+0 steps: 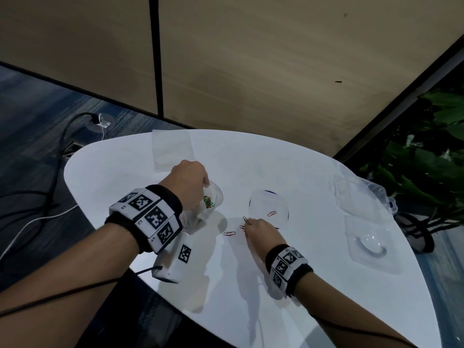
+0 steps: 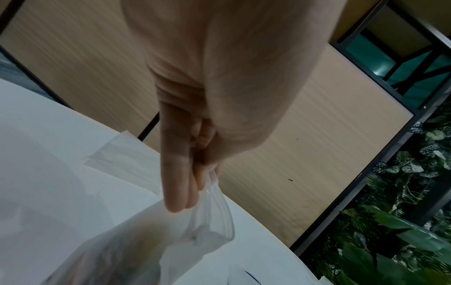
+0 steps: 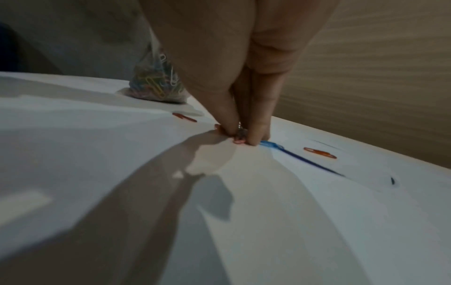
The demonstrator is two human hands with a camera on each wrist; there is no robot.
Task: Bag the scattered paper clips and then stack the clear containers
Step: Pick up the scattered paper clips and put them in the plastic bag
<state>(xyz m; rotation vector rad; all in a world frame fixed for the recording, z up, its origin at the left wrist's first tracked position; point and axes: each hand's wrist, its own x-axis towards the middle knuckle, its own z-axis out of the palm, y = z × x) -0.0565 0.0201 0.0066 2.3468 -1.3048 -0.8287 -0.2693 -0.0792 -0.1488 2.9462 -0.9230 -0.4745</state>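
My left hand (image 1: 187,183) grips the rim of a clear plastic bag (image 1: 207,205) that stands on the white table (image 1: 175,247), with several coloured paper clips inside; the bag (image 2: 171,241) hangs from the fingers (image 2: 176,183) in the left wrist view. My right hand (image 1: 261,233) is down on the table, its fingertips (image 3: 229,127) pinching paper clips (image 3: 240,133) against the surface. A red clip (image 1: 229,233) lies to its left, another red clip (image 1: 272,213) inside a clear round container (image 1: 268,207), and a blue clip (image 3: 272,144) beside my fingers.
Clear containers (image 1: 356,197) and a clear lid-like tray (image 1: 369,244) sit at the table's right side. A flat empty bag (image 1: 173,149) lies at the far edge. A white tagged box (image 1: 173,262) hangs below my left wrist. Plants (image 1: 426,159) stand right of the table.
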